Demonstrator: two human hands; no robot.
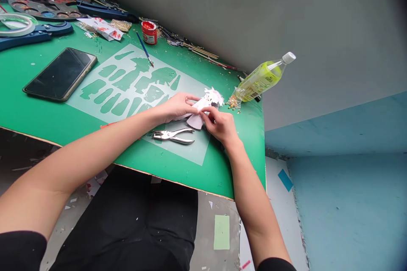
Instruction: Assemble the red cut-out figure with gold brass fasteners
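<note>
Between my two hands is a white paper cutout (203, 103) with a jagged, frilled top and a rounded lower end. My left hand (179, 106) grips its left side, thumb and fingers closed on it. My right hand (219, 123) pinches its edge near the middle with thumb and forefinger. Just below them a silver hole punch (173, 135) lies on a translucent stencil sheet (197, 152) full of cut-out shapes. Whether the cutout has more than one layer I cannot tell.
The green table (143, 169) also bears a phone (60, 74), a paintbrush (145, 51), a red paint jar (149, 32), a paint palette (44, 8) and a tape roll (17, 24). A yellow-green bottle (263, 77) leans by a bag of gold bits (234, 100) near the wall.
</note>
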